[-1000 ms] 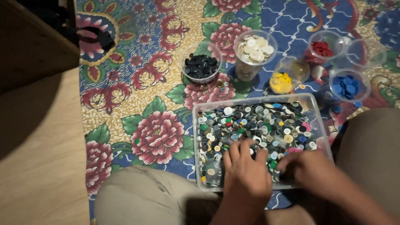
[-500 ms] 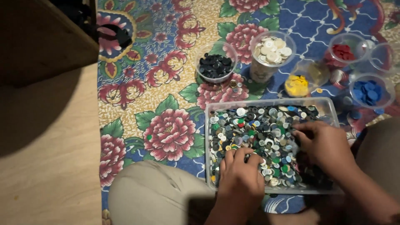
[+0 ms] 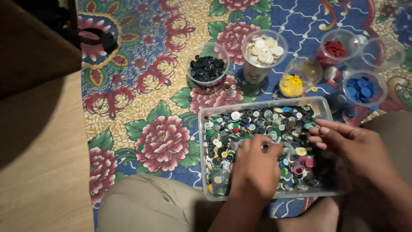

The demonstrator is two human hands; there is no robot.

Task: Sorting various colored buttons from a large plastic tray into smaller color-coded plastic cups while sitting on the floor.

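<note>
Mid-sort over the clear tray of mixed buttons: left hand curled, pinching a small dark button; right hand loosely open, empty, fingertips grazing the heap; probably needing matching with a cup beyond the tray.
</note>
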